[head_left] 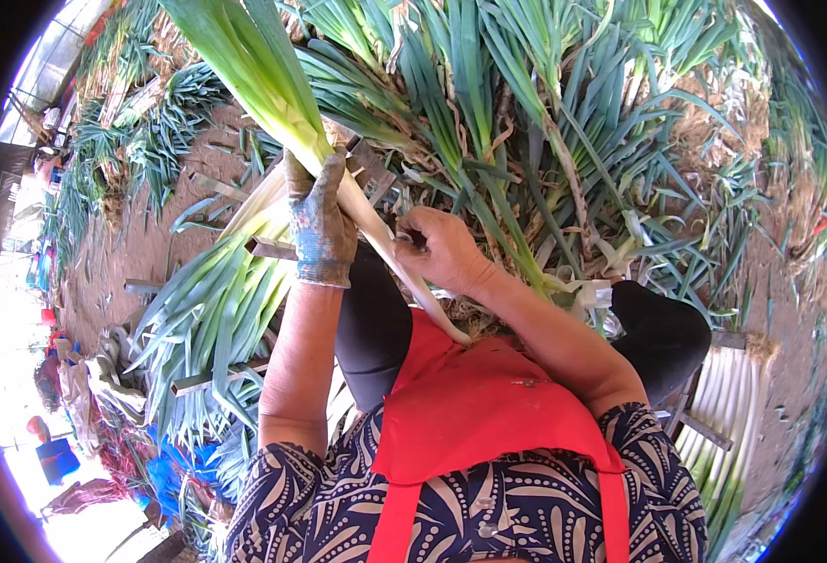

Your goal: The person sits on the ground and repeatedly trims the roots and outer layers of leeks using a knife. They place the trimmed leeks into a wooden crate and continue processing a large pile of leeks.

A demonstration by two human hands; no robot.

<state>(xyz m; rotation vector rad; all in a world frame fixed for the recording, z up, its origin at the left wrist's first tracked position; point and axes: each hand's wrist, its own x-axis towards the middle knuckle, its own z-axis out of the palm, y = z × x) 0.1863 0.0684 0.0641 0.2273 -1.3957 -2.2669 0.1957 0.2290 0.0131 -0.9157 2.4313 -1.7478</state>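
A long green onion (376, 225) slants across the middle of the view, its broad green leaves up and left and its root end down by my red apron (498, 413). My left hand (324, 220), in a dirty grey-blue work glove, is closed round the stalk just below the leaves. Bare and with curled fingers, my right hand (440, 249) pinches at the white part of the stalk; whether loose skin is between the fingertips is hidden.
Untrimmed green onions (526, 113) lie heaped on the ground ahead. Bundled cleaned onions rest on metal racks, one bundle (216, 310) at my left and another (725, 403) at my right. Blue plastic (174, 479) lies at lower left. My bent knees flank the apron.
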